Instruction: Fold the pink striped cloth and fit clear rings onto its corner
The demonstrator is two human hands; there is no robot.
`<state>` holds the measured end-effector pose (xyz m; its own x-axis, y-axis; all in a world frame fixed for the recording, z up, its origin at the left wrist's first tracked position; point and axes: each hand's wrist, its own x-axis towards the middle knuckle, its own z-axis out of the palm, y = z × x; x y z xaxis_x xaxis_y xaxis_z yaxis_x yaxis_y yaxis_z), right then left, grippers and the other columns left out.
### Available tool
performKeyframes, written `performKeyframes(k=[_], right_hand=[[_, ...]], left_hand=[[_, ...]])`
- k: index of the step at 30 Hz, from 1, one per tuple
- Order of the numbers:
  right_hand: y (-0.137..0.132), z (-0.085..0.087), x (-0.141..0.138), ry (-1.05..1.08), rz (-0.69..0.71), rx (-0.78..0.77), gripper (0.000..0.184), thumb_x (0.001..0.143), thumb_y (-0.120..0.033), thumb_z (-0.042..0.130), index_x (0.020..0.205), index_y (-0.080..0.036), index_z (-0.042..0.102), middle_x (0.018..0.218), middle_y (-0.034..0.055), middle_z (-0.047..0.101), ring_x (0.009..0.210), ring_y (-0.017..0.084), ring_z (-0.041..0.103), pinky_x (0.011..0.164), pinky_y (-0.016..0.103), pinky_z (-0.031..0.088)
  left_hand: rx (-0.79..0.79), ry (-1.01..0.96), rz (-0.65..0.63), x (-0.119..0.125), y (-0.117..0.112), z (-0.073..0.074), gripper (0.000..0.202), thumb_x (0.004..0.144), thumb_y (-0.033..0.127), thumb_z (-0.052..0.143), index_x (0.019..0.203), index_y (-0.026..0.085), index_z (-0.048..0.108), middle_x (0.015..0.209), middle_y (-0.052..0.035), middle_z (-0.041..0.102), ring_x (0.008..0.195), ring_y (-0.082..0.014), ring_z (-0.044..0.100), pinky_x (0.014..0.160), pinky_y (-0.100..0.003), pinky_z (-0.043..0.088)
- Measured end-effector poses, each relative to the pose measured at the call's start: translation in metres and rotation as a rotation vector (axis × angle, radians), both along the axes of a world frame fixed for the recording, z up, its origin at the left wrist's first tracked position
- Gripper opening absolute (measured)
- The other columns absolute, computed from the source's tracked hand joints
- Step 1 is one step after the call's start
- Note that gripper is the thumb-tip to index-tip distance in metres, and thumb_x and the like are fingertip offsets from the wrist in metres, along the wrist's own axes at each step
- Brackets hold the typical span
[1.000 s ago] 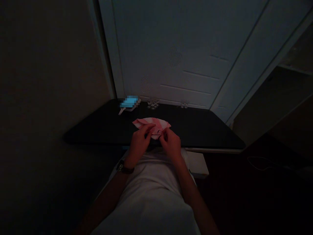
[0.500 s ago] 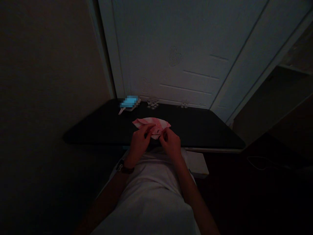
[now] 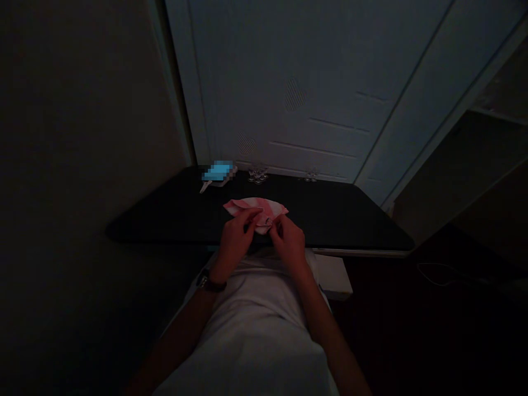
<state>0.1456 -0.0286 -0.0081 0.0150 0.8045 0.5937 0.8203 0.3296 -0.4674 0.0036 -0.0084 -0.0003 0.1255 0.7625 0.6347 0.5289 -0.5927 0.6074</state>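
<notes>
A pink and white piece of cloth (image 3: 270, 207) is held between my two hands, over the front part of the dark table (image 3: 330, 214). My left hand (image 3: 238, 235), with a watch (image 3: 203, 279) on its wrist, pinches the cloth from the left side. From the right, my right hand (image 3: 289, 236) grips the cloth's near edge between thumb and fingers. A small dark mark or thin object shows on the cloth between the fingertips; it is too small to tell which.
At the table's back left lies a device with a blurred blue screen (image 3: 218, 171). Small clear shiny pieces (image 3: 258, 175) stand in a cluster along the back, with a smaller cluster (image 3: 311, 175) to the right. A white box (image 3: 335, 278) sits below the table's front edge. The scene is dim.
Both hands stay almost in place on the cloth. My right fingertips have shifted very slightly, and the dark mark on the cloth shows a little differently.
</notes>
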Motion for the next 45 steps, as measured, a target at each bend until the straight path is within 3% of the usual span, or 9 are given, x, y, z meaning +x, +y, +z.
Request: performKeyframes(k=[45], right_hand=[[-0.0001,-0.0002,0.0001,0.003,-0.004,-0.004,0.006,0.080,-0.025,0.044,0.078,-0.021,0.048,0.072,-0.0022,0.056,0.064,0.011,0.051,0.059,0.021,0.032]], left_hand=[[0.020,0.021,0.014,-0.0011,0.0025,-0.0021,0.026,0.082,0.020,0.046,0.106,0.020,0.057,0.110,-0.0040,0.063,0.096,-0.0179,0.061,0.082,-0.028,0.050]])
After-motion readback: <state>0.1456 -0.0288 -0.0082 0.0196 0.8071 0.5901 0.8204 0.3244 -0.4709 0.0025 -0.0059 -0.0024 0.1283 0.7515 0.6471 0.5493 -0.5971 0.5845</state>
